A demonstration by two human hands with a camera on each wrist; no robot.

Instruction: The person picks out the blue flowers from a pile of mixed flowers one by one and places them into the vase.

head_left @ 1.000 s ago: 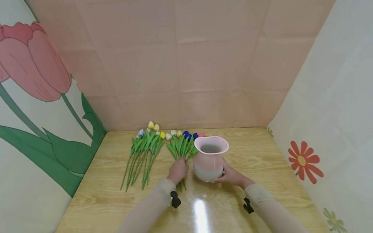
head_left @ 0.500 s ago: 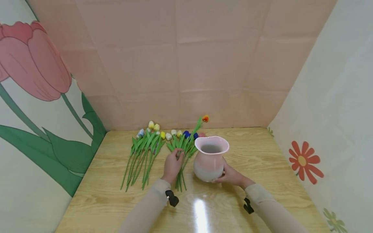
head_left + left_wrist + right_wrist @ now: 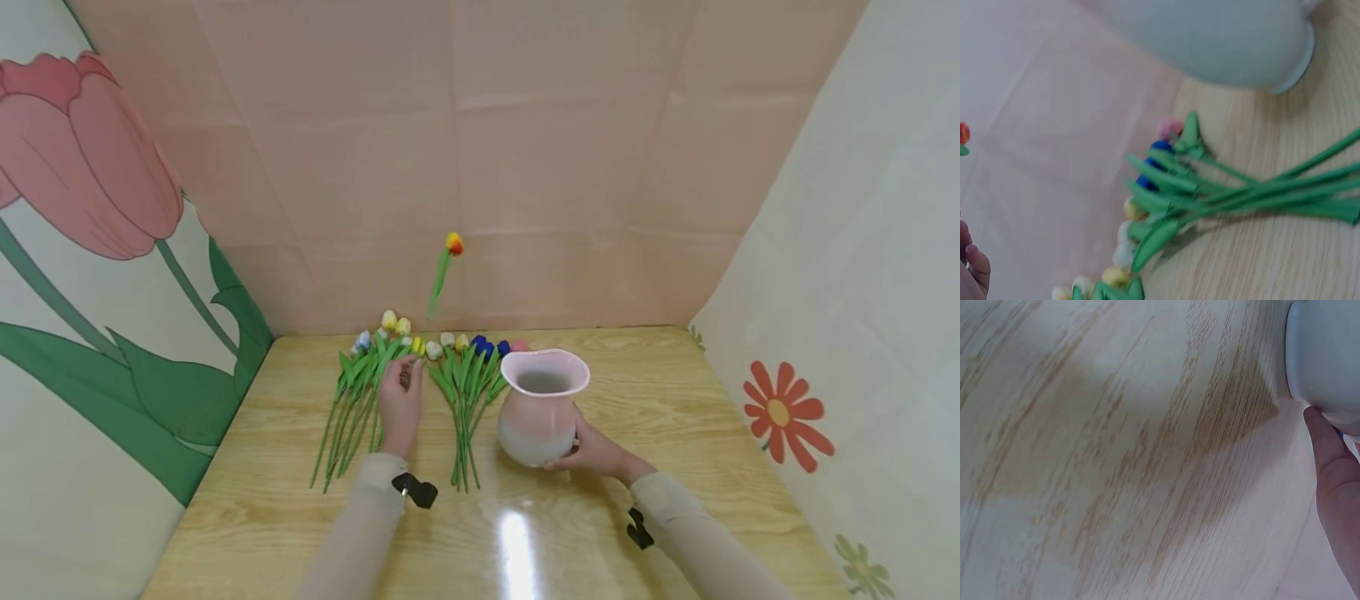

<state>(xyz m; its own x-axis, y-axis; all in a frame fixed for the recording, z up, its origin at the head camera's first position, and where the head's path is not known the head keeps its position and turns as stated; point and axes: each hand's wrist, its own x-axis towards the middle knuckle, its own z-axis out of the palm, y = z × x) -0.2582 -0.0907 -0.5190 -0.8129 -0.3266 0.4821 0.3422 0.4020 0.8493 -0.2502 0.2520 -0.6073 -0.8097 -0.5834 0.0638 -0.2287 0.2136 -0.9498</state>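
Note:
My left hand pinches an orange-and-yellow artificial tulip, raised upright above the left bunch of tulips. Its lower stem is hard to make out. In the left wrist view only some fingertips and a bit of the orange flower show at the left edge. A pink-and-grey vase with a flared rim stands on the table, and my right hand holds its right side low down. In the right wrist view, the thumb touches the vase near its base.
A second bunch of tulips, with white, yellow, blue and pink heads, lies just left of the vase. The wooden table meets a pink back wall. Flower-printed walls flank it.
My left hand has lifted the orange-and-yellow tulip out of the right bunch and carried it up and leftward. The right hand and vase have stayed in place.

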